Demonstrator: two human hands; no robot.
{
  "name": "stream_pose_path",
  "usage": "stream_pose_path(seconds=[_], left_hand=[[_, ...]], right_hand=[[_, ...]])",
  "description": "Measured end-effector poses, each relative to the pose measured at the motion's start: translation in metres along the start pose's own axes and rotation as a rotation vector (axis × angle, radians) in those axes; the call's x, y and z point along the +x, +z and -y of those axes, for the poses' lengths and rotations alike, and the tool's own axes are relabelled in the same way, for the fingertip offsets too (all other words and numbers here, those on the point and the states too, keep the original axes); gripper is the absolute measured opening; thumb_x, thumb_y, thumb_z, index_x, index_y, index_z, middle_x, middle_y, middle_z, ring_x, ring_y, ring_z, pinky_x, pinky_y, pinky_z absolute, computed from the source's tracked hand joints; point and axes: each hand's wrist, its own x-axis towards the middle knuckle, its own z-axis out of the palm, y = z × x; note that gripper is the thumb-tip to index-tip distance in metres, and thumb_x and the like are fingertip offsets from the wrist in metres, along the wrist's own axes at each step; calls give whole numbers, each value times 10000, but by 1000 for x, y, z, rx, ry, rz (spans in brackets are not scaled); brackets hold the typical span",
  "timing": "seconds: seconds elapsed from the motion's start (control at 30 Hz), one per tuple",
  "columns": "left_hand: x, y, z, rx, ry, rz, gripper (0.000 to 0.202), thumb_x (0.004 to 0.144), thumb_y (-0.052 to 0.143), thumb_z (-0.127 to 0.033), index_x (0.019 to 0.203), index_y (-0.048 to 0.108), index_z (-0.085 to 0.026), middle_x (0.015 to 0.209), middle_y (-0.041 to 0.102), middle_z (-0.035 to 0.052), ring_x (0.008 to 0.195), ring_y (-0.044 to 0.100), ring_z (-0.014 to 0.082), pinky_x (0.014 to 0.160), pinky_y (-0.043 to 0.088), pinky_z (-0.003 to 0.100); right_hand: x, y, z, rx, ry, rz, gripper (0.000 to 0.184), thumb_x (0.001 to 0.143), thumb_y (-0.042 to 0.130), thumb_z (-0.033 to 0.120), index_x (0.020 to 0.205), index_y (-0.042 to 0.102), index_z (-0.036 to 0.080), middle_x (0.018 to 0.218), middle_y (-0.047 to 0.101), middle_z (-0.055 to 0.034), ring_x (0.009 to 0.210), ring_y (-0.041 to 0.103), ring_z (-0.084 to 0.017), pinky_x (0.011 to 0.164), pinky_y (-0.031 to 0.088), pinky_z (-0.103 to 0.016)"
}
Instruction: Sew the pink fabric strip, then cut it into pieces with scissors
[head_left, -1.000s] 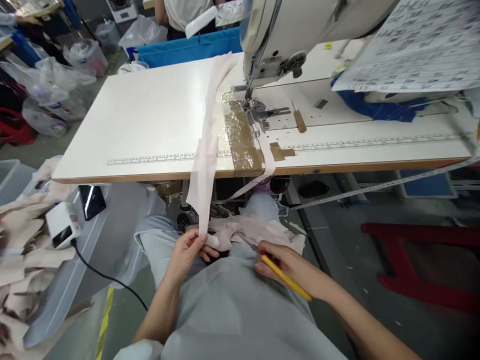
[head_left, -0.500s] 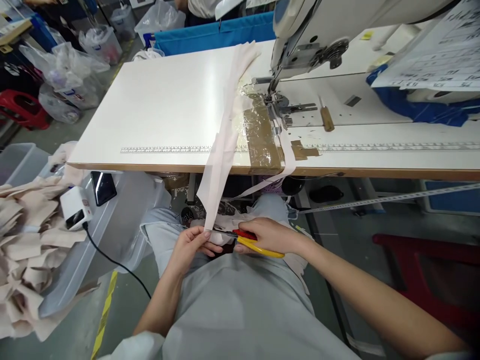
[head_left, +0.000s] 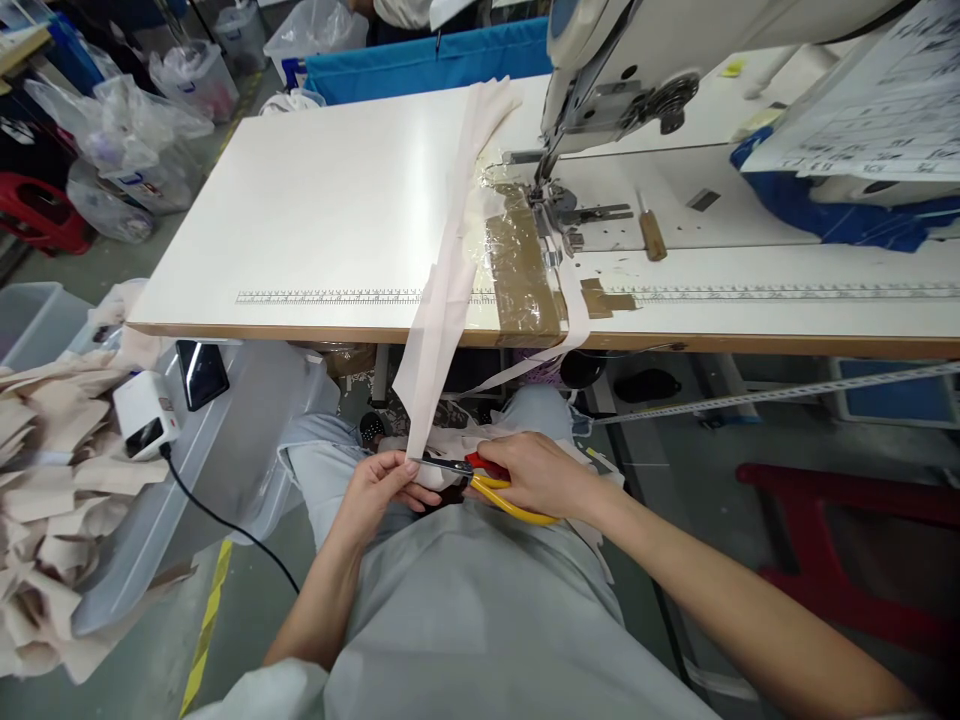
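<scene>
Between the thumb and fingers of my left hand [head_left: 388, 485] is the lower end of a pale pink fabric strip [head_left: 437, 330]. From there the strip runs up over the table edge and across the tabletop, left of the sewing machine. My right hand [head_left: 529, 472] is wrapped round the handles of scissors [head_left: 510, 500], one handle red and one yellow. Their blades point left and lie close to the strip's end, by my left fingertips. Whether the blades touch the cloth I cannot tell. More pale fabric lies on my lap under the hands.
The sewing machine [head_left: 585, 110] stands on the white table [head_left: 322, 220], with a wooden-handled tool [head_left: 651, 235] beside it. At left, a plastic bin [head_left: 225, 480] carries a phone [head_left: 201, 375], a white device [head_left: 145, 412] and cut fabric pieces [head_left: 52, 510]. A red stool [head_left: 810, 540] is at right.
The scissors have shifted slightly left and tilted, and their blades show more clearly beside the strip's end. My left hand keeps its pinch. The whole view has drifted slightly.
</scene>
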Motion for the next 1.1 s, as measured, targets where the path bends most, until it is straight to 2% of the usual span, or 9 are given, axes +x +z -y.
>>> stream_pose_path(seconds=[0.33,0.53,0.6,0.73,0.8,0.87,0.97,1.03,1.1], left_hand=[[-2,1,-3,30,-23,21,377,708,742,-469,772,600,-126,689,723,103,624,704,213,538,503,237],[5,-1,-3,168,-23,68,395,753,673,-517,830,614,-134,717,712,98,626,684,201,552,496,254],[15,-5,-9,333,105,-29,396,772,656,-493,961,629,-147,826,711,97,646,658,181,570,488,260],[55,-6,-29,667,603,-381,378,810,630,-367,1145,606,-194,1085,622,102,800,582,169,716,471,284],[76,2,-39,732,760,-416,374,813,620,-349,1148,606,-183,1100,590,115,919,558,205,782,456,306],[92,10,-41,720,838,-404,294,818,606,-363,1037,642,-170,1047,595,111,976,540,226,834,439,316],[95,10,-28,587,707,-391,270,845,545,-426,822,650,-178,853,615,54,869,564,198,804,436,277],[86,-6,-10,484,527,-441,313,841,519,-469,808,638,-181,762,606,18,752,568,170,702,438,244],[73,-33,9,428,407,-531,334,826,512,-484,832,622,-169,678,585,-2,622,541,150,582,409,230]], right_hand=[[3,2,5,-56,-12,-6,446,846,533,586,639,443,201,599,555,-14,528,466,-143,491,169,-259],[-2,9,-1,28,24,-66,407,854,520,494,597,389,207,545,498,4,488,417,-131,489,189,-258],[-9,12,-2,96,58,-107,417,845,518,510,597,365,211,549,489,10,490,411,-132,489,212,-255],[-26,20,5,227,112,-171,394,835,501,511,620,350,217,562,465,22,504,397,-132,500,260,-248],[-33,24,11,268,135,-198,385,835,494,510,632,346,219,562,441,28,512,379,-131,501,267,-243],[-39,25,14,299,164,-223,376,838,493,500,639,342,219,561,419,34,517,364,-130,497,265,-239],[-48,26,13,348,224,-267,377,839,513,492,641,347,218,562,399,39,523,355,-128,488,263,-235],[-56,27,7,394,265,-300,404,829,541,525,636,362,218,562,401,40,528,355,-129,486,273,-235],[-62,29,0,444,291,-320,431,818,559,568,636,393,215,562,407,39,535,357,-130,491,291,-237]])
